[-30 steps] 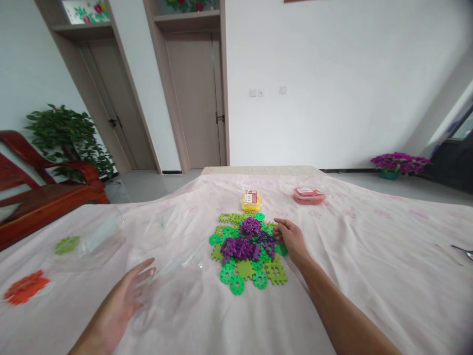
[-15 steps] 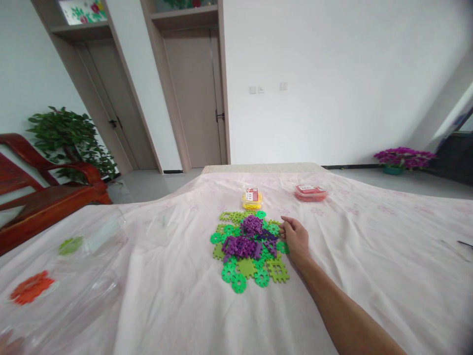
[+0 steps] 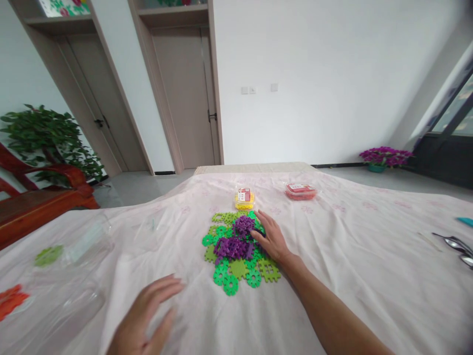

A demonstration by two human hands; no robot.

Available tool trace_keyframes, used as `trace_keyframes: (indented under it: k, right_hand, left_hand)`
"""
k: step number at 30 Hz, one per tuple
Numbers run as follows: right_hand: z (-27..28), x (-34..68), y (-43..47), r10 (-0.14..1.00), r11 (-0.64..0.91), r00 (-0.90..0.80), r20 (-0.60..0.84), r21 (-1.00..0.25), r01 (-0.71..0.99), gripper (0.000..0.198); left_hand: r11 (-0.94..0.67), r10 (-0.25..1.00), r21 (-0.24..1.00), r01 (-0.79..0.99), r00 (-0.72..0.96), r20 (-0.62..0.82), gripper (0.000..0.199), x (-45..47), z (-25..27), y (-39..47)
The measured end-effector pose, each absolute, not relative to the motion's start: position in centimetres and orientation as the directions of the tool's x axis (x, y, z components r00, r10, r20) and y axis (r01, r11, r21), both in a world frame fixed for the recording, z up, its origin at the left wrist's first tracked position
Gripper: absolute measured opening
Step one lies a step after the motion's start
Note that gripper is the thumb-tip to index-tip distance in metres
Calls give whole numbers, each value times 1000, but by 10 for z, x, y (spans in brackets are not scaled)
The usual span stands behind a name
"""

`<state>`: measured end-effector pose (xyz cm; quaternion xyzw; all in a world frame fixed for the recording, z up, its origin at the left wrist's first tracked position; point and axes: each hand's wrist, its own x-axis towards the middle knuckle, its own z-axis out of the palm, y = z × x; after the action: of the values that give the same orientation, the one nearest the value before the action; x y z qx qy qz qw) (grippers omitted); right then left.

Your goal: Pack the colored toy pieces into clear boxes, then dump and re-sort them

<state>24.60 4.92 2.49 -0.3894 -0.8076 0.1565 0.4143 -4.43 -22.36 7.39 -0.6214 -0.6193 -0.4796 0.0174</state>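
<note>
The left hand (image 3: pixel 148 315) hangs wide, the right hand (image 3: pixel 271 240) spreads over the purple pieces (image 3: pixel 233 248), apparently gathering them, next needing a cupped hold.

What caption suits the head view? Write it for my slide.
Right hand at purple pieces heaped on green pieces, left hand open over the pale cloth.

2 hands: left hand (image 3: pixel 150 313), right hand (image 3: pixel 272 240). At right hand: 1 pile (image 3: pixel 238 269), purple pieces (image 3: pixel 232 248) on green pieces (image 3: pixel 231 285), overlapped, can't count. Beyond right hand: 1 yellow box (image 3: pixel 244 198), 1 red box (image 3: pixel 300 192); farther out, 3 wall plates (image 3: pixel 274 87), 2 doors (image 3: pixel 181 98). Left of left hand: 1 orange clump (image 3: pixel 12 301), 1 lime piece (image 3: pixel 48 255), 2+ clear trays (image 3: pixel 87 245), 1 chair (image 3: pixel 66 173). Far right of right hand: 1 pair of glasses (image 3: pixel 453 243). 2 plants (image 3: pixel 386 156), one per side.
</note>
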Motion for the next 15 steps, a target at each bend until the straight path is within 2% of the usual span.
trace_keyframes:
  k: [1, 3, 5, 7, 9, 11, 13, 15]
  right_hand:
    - [27, 242, 47, 742, 668, -407, 532, -548, 503, 67]
    - [30, 236, 45, 713, 701, -481, 510, -514, 494, 70]
    - [30, 233, 44, 695, 719, -503, 514, -516, 466, 62]
    - [29, 232, 45, 686, 726, -499, 530, -544, 421, 47]
    - [27, 232, 45, 700, 711, -468, 539, -589, 384, 35]
    - [24, 233, 46, 750, 661, -391, 534, -637, 397, 25]
    - [21, 235, 46, 809, 586, -275, 520, -673, 452, 20]
    - [20, 236, 47, 841, 525, -178, 510, -695, 491, 21]
  left_hand:
    - [-310, 810, 476, 823, -34, 585, 38, -33, 75, -205]
    - [-391, 834, 361, 847, 159, 529, 63, -6, 74, -165]
    - [-374, 846, 330, 867, 174, 504, 83, 20, 69, -127]
    - [-329, 869, 321, 888, 152, 470, 93, 39, 64, -92]
    - [-290, 889, 328, 899, 126, 440, 93, 51, 62, -62]
    - [-277, 918, 367, 888, 133, 373, 86, 55, 60, -39]
    - [-267, 930, 417, 869, 119, 347, 73, 55, 59, -23]
    - [-269, 921, 451, 851, 89, 380, 59, 53, 57, -14]
